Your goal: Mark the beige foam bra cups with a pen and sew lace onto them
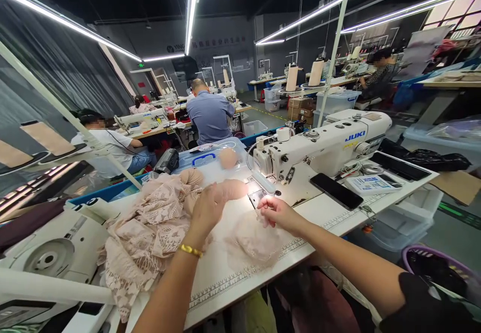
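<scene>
A beige moulded bra cup (233, 189) is gripped at its left end by my left hand (209, 206), just left of the needle area. My right hand (277, 213) is closed in a pinch on the edge of sheer pale pink fabric (255, 240), which spreads over the table toward me. Beside my right fingers stands the white sewing machine (319, 140), its lamp lighting the metal needle plate (257, 197). Left of my left hand lies a heap of pale pink lace (150, 217). Another rounded beige cup (228, 158) rests behind, on a clear plastic box lid.
A black phone (336, 191) and a small box (374, 184) lie right of my arm. A printed ruler (221, 290) runs along the table's front edge. At left stands a second machine (56, 247). Co-workers sit ahead, one in a blue shirt (210, 117).
</scene>
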`<action>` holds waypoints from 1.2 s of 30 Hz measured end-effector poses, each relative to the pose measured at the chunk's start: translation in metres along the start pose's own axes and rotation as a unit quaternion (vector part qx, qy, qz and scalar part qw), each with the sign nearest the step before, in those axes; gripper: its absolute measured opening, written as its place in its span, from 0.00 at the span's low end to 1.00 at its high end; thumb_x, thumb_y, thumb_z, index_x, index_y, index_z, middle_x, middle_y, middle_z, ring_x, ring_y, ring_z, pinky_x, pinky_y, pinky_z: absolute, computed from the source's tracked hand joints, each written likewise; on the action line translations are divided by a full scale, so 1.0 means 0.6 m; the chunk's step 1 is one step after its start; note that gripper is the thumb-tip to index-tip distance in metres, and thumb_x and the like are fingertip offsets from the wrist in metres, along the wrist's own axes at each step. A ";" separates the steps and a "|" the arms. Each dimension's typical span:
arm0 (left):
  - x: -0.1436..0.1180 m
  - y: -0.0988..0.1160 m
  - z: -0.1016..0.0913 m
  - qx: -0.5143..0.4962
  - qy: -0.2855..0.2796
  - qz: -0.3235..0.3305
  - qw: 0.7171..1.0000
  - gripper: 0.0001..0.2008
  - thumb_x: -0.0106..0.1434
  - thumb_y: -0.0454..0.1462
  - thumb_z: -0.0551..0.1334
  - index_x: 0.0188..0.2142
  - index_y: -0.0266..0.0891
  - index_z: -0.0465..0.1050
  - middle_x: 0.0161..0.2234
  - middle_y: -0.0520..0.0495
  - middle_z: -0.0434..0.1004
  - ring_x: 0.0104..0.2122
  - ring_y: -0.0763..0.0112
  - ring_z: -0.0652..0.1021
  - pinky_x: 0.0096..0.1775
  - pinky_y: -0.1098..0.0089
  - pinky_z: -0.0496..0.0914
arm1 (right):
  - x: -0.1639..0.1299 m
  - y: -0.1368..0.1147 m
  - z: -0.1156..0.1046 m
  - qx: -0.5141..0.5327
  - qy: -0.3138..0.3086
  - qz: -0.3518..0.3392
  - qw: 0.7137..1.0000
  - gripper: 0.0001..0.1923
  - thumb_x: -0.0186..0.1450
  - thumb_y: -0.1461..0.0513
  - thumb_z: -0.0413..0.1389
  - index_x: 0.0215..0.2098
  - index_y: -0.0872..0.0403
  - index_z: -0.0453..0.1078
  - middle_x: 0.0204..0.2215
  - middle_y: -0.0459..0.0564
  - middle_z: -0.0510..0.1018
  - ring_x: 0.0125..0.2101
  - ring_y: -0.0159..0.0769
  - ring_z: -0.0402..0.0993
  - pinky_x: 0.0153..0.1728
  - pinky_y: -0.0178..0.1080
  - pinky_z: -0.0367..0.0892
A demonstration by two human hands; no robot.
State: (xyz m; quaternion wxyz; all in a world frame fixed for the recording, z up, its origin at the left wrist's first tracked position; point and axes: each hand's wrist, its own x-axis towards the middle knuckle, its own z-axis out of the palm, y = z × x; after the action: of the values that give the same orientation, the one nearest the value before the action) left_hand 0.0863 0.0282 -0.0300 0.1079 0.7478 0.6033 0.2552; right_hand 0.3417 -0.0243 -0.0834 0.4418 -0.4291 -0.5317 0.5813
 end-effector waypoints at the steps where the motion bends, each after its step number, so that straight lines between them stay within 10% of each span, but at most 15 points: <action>1: 0.018 -0.003 0.011 0.026 0.012 -0.011 1.000 0.27 0.67 0.42 0.60 0.63 0.34 0.68 0.67 0.28 0.67 0.67 0.42 0.68 0.64 0.47 0.64 | 0.009 0.006 -0.009 -0.006 -0.007 0.001 1.000 0.12 0.58 0.58 0.61 0.38 0.52 0.69 0.27 0.39 0.72 0.24 0.33 0.75 0.23 0.35 0.60; 7: 0.063 -0.007 0.047 0.097 0.038 -0.030 0.994 0.24 0.62 0.28 0.57 0.57 0.35 0.75 0.52 0.31 0.82 0.54 0.47 0.80 0.57 0.52 0.70 | 0.022 0.024 -0.043 -0.011 -0.053 -0.003 0.999 0.12 0.58 0.61 0.61 0.41 0.53 0.73 0.31 0.43 0.77 0.29 0.33 0.75 0.29 0.36 0.64; 15: -0.010 0.052 -0.035 0.038 0.222 -0.093 0.970 0.16 0.69 0.45 0.55 0.48 0.39 0.75 0.46 0.37 0.81 0.45 0.52 0.80 0.49 0.56 0.74 | 0.013 0.010 -0.050 0.010 -0.084 0.015 0.996 0.16 0.63 0.62 0.59 0.49 0.53 0.73 0.36 0.48 0.83 0.38 0.39 0.80 0.32 0.38 0.65; 20: -0.114 0.080 -0.010 -0.278 0.011 -0.143 0.950 0.19 0.58 0.54 0.68 0.37 0.42 0.74 0.30 0.50 0.76 0.29 0.65 0.76 0.27 0.71 0.68 | 0.011 0.011 -0.049 0.021 -0.086 0.001 0.996 0.17 0.67 0.52 0.60 0.50 0.53 0.73 0.42 0.53 0.84 0.40 0.41 0.79 0.30 0.38 0.64; 28: -0.129 0.094 0.055 -0.136 -0.052 -0.096 0.985 0.10 0.60 0.47 0.62 0.33 0.43 0.73 0.30 0.49 0.78 0.33 0.59 0.78 0.36 0.62 0.71 | 0.016 0.023 -0.042 0.033 -0.060 -0.032 0.997 0.22 0.64 0.48 0.64 0.48 0.53 0.71 0.32 0.46 0.78 0.31 0.36 0.74 0.29 0.37 0.65; 32: -0.101 0.109 0.049 -0.072 -0.018 0.045 0.996 0.21 0.58 0.44 0.65 0.51 0.43 0.75 0.57 0.38 0.76 0.58 0.46 0.74 0.57 0.48 0.69 | -0.003 0.008 -0.036 -0.012 -0.060 -0.077 0.995 0.19 0.63 0.55 0.66 0.49 0.52 0.73 0.33 0.44 0.76 0.33 0.35 0.73 0.36 0.39 0.68; 36: -0.076 0.123 0.023 -0.125 -0.237 0.094 0.959 0.16 0.61 0.45 0.67 0.47 0.44 0.74 0.47 0.46 0.80 0.48 0.55 0.79 0.47 0.59 0.74 | -0.040 -0.025 -0.045 -0.125 -0.041 -0.163 0.978 0.13 0.68 0.58 0.61 0.51 0.49 0.74 0.36 0.46 0.79 0.33 0.35 0.72 0.37 0.40 0.69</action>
State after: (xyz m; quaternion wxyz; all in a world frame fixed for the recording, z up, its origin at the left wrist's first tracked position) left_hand 0.1494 -0.0319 -0.0186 0.3161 0.8206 0.4507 0.1533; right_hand 0.3744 -0.0406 -0.0694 0.4510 -0.3641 -0.6811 0.4474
